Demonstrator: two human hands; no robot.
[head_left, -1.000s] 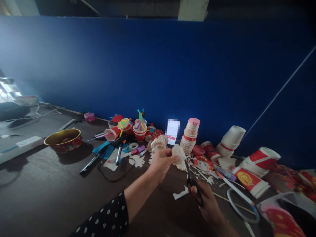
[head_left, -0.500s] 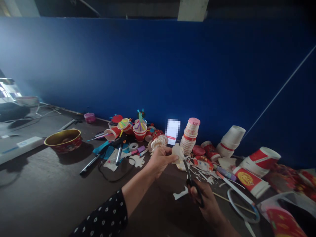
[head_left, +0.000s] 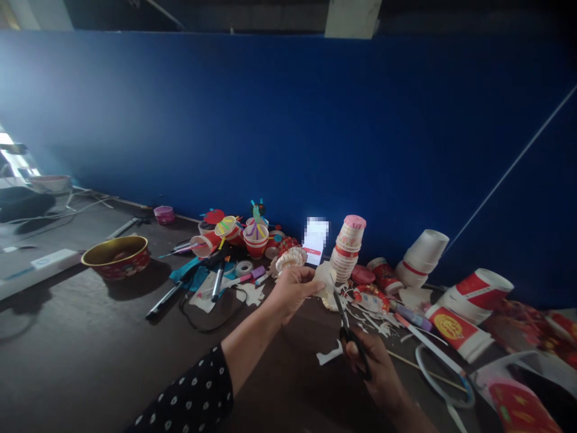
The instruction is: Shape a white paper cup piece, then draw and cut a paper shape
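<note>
My left hand (head_left: 293,291) pinches a small cream-white piece of paper (head_left: 325,278) between thumb and fingers. Black-handled scissors (head_left: 346,328) are gripped in my right hand (head_left: 376,364), their blades pointing up and away from me and meeting the paper's right edge. A white paper scrap (head_left: 330,353) lies on the table just left of the scissor handles. More paper clippings (head_left: 376,322) are scattered right of the blades. Behind the paper a phone (head_left: 315,240) leans upright with its screen lit.
Stacked paper cups (head_left: 347,249) stand behind my hands, with white cups (head_left: 424,258) further right. Decorated cups (head_left: 256,237), markers (head_left: 218,279) and a tape roll (head_left: 244,268) crowd the left. A gold-rimmed bowl (head_left: 117,258) sits far left. A blue partition (head_left: 279,120) rises behind the table.
The paper has turned slightly in my left hand, so its outline looks rounder. The scissor blades have shifted a little up and left against it. Everything else stays put.
</note>
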